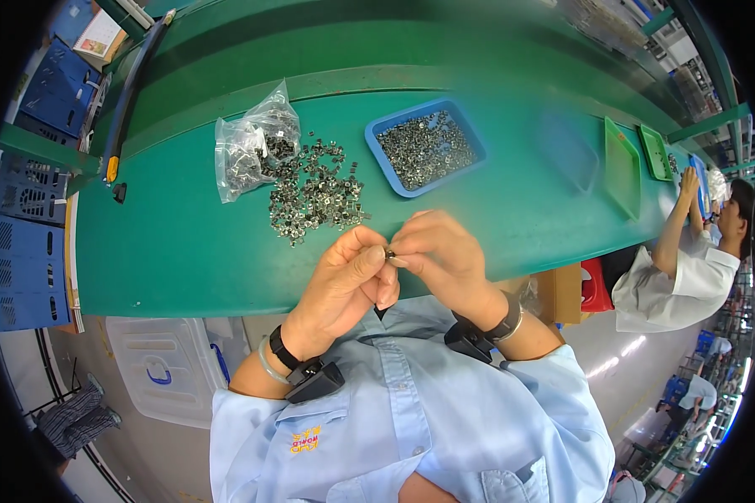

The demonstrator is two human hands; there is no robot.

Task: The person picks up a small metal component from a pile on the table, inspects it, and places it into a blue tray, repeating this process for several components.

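My left hand (344, 277) and my right hand (440, 256) meet above the table's near edge. Between their fingertips is a small dark metal part (389, 253), pinched from both sides; its exact kind is too small to tell. Beyond my left hand lies a loose pile of small black and silver metal parts (315, 197). An open clear plastic bag (247, 155) with more of these parts lies against the pile's left side. Farther right, a blue tray (383, 168) holds many similar small parts.
The green table (176, 251) has a raised back panel. Two green trays (621, 172) stand far right, near a seated co-worker (679, 277). Blue crates (29, 268) stack at the left. A lidded clear bin (164, 365) and a cardboard box (559, 295) sit below the table.
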